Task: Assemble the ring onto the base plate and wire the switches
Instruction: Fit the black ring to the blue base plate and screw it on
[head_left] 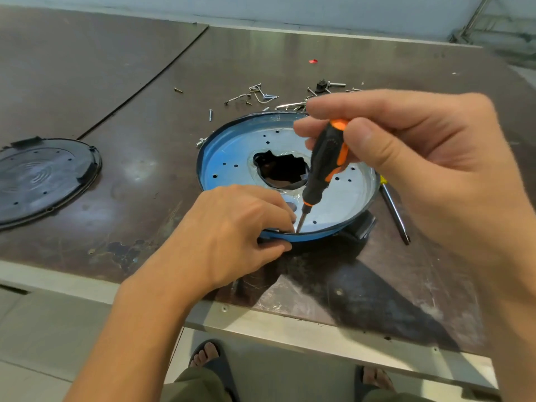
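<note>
A round blue-rimmed metal plate with a ragged dark hole in its middle lies on the brown table. My right hand grips a black and orange screwdriver by the handle, its tip standing on the plate's near rim. My left hand pinches the near rim right beside the tip, thumb under the edge. Whether a screw sits under the tip is hidden by my fingers.
A black round cover lies at the left. Several loose screws and bolts are scattered behind the plate. A second screwdriver lies right of the plate. The table's metal front edge runs close below my hands.
</note>
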Available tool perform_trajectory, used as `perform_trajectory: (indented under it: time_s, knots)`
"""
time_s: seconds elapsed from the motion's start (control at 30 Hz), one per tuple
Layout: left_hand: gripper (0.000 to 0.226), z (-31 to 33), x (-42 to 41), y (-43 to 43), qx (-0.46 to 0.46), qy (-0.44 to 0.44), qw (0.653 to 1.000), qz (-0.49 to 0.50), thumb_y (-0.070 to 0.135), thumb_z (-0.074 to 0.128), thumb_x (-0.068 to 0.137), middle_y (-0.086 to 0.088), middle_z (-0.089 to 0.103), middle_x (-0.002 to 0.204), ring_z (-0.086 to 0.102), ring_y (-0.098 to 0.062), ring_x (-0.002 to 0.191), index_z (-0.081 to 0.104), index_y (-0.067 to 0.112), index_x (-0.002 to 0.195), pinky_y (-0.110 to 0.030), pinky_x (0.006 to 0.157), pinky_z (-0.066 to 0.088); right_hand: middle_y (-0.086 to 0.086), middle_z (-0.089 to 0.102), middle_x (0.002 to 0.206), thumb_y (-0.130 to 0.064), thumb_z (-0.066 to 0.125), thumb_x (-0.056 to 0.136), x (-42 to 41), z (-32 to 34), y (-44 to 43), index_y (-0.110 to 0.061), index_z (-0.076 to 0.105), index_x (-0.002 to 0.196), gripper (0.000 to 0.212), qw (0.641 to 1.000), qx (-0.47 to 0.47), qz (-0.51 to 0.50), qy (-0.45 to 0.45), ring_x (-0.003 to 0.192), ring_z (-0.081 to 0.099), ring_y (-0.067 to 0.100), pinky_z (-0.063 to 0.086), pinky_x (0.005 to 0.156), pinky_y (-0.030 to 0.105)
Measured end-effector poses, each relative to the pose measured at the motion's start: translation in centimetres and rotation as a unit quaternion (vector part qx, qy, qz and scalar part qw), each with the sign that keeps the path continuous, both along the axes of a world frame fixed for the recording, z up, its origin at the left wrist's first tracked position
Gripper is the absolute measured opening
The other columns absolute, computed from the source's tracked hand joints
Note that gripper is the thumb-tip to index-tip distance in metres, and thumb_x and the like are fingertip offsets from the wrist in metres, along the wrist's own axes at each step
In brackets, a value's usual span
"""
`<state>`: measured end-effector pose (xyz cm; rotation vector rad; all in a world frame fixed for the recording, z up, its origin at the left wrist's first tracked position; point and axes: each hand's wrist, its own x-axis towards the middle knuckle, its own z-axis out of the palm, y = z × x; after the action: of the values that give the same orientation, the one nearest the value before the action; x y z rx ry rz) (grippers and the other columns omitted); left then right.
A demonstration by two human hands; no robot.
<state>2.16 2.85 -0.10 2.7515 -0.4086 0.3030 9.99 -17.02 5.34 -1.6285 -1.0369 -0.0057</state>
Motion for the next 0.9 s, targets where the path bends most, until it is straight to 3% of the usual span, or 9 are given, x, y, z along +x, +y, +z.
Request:
perform_trajectory:
  time_s: [0.07,0.2,0.23,0.37,0.47,0.6,0.67,0.8,0.9]
  knots:
    - [0.013,0.1,0.0,0.0,-0.003,0.003,1.000,-0.002,0.036,0.074,0.078,0.019,0.071,0.104,0.066,-0.004,0.098,0.078,0.029,0.089,-0.036,0.072,0.060,0.001,0.076,0.104,-0.020,0.058,0.101,0.5,0.0,0.2,-0.012,0.070,0.116,0.020,0.999,-0.015,-0.025,-0.035,0.096,0.072,0.013,0.055,0.077,0.024]
    - [0.012,0.1,0.0,0.0,-0.001,0.000,1.000,-0.005,0.036,0.073,0.078,0.019,0.071,0.103,0.066,-0.004,0.096,0.078,0.029,0.087,-0.036,0.070,0.060,-0.008,0.070,0.068,-0.020,0.074,0.089,2.4,-0.6,1.8,-0.020,0.069,0.071,0.019,0.979,-0.172,-0.107,-0.011,0.068,0.068,0.004,0.050,0.074,0.030]
    - [0.012,0.1,0.0,0.0,0.000,0.002,1.000,-0.005,0.036,0.073,0.078,0.019,0.071,0.103,0.066,-0.004,0.096,0.078,0.029,0.087,-0.036,0.070,0.060,-0.011,0.066,0.067,-0.023,0.079,0.085,2.2,-0.6,1.8,-0.022,0.065,0.071,0.020,0.982,-0.135,-0.126,-0.037,0.065,0.064,0.005,0.050,0.069,0.032]
    - [0.013,-0.1,0.0,0.0,-0.008,0.002,1.000,-0.004,0.035,0.074,0.078,0.019,0.071,0.103,0.066,-0.003,0.096,0.077,0.030,0.089,-0.037,0.072,0.061,0.001,0.065,0.083,-0.038,0.079,0.084,-0.7,0.3,0.9,-0.011,0.059,0.086,0.033,0.993,0.006,-0.104,-0.063,0.079,0.062,0.021,0.051,0.062,0.049]
    - [0.012,-0.1,0.0,0.1,-0.013,0.005,1.000,-0.004,0.034,0.076,0.078,0.018,0.071,0.103,0.066,-0.004,0.097,0.077,0.030,0.090,-0.037,0.073,0.061,0.005,0.072,0.094,-0.025,0.074,0.091,-0.3,0.7,0.7,-0.005,0.065,0.103,0.025,0.995,-0.030,-0.073,-0.066,0.091,0.069,0.025,0.056,0.072,0.052]
    - [0.011,-0.2,0.1,0.2,-0.012,0.002,1.000,-0.004,0.034,0.075,0.080,0.017,0.071,0.102,0.066,-0.005,0.096,0.076,0.031,0.090,-0.036,0.073,0.060,-0.010,0.072,0.105,-0.023,0.059,0.100,0.2,1.2,-0.6,-0.015,0.068,0.123,0.026,0.986,-0.116,-0.015,-0.117,0.099,0.069,0.009,0.056,0.083,0.026]
    - [0.010,-0.3,0.2,0.2,-0.009,0.004,1.000,-0.007,0.035,0.076,0.080,0.017,0.071,0.100,0.066,-0.005,0.093,0.075,0.030,0.089,-0.036,0.073,0.059,-0.011,0.069,0.112,-0.024,0.056,0.098,0.3,1.1,-1.2,-0.024,0.057,0.135,0.037,0.981,-0.179,0.017,-0.073,0.103,0.068,0.013,0.056,0.091,0.036]
    - [0.014,-0.3,0.1,0.2,0.007,0.003,1.000,-0.006,0.036,0.074,0.082,0.014,0.071,0.100,0.066,-0.009,0.094,0.076,0.030,0.094,-0.035,0.072,0.059,-0.019,0.070,0.097,-0.041,0.054,0.092,0.8,4.2,-0.2,-0.047,0.057,0.117,0.025,0.915,-0.366,-0.010,-0.170,0.089,0.065,0.000,0.055,0.078,0.033]
    - [0.014,-0.3,0.1,0.1,0.021,-0.012,1.000,-0.003,0.037,0.072,0.083,0.015,0.071,0.101,0.066,-0.009,0.094,0.075,0.030,0.094,-0.037,0.073,0.058,-0.010,0.062,0.058,-0.064,0.045,0.079,0.6,7.2,2.4,-0.029,0.066,0.084,0.042,0.835,-0.462,-0.032,-0.297,0.065,0.059,-0.005,0.039,0.048,0.024]
